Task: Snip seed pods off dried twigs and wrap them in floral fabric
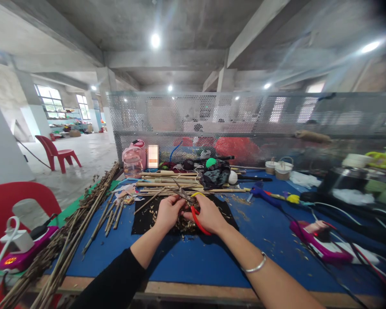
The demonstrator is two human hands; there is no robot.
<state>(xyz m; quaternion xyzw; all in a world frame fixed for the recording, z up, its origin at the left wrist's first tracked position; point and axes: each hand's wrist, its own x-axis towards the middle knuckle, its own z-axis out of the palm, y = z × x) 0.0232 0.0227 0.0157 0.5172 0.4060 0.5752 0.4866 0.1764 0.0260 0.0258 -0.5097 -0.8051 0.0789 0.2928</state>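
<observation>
Beyond shears [197, 219], pink jug [133, 162]

Your blue-covered table [263, 240] carries, at your left, a bundle of long twigs [83, 214] and a purple device [25, 253] with a white plug on it; ahead of you, a stack of pale sticks [167, 180], a pink bottle [133, 161] and two white tubs [279, 168]; at your right, a blue glue gun [263, 195]. A perforated metal screen [244, 116] backs it. A red chair [59, 153] stands beyond, left.
</observation>
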